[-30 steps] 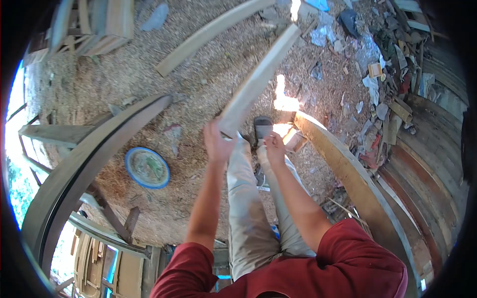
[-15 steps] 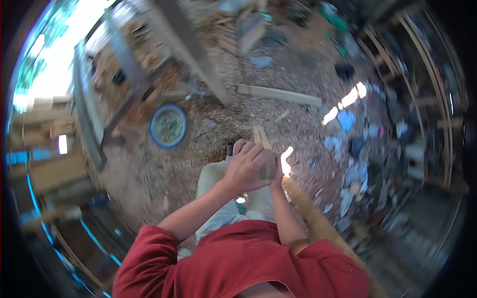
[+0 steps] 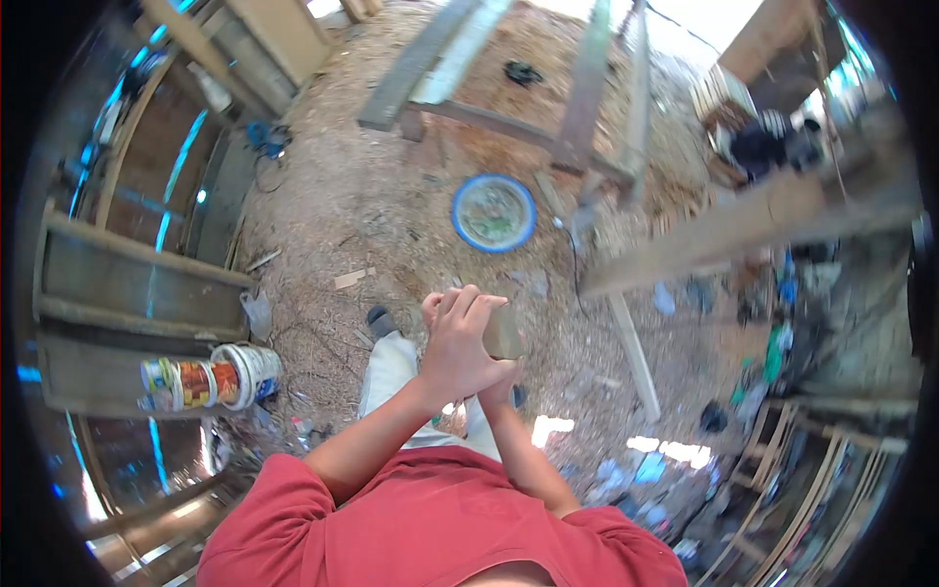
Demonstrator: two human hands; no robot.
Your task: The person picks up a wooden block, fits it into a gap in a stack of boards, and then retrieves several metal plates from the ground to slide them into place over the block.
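Observation:
A grey-brown block [image 3: 504, 335] with flat faces is held up in front of my body, above my legs. My left hand [image 3: 458, 340] is closed over its left side, fingers curled across the top. Lower down, my right hand [image 3: 499, 387] grips the block from the right and below, with most of its fingers hidden by the block and the left hand. The block's material is hard to make out.
A blue-rimmed basin [image 3: 493, 213] stands on the chip-strewn ground ahead. Beyond it is a plank bench frame [image 3: 489, 119]. A thick beam [image 3: 724, 235] slants in from the right, near a pale plank [image 3: 636, 357]. Stacked buckets [image 3: 245, 377] lie at left.
My view has swung left, so the basin and bench now appear farther right and the buckets have come into sight. Both hands keep hold of the block.

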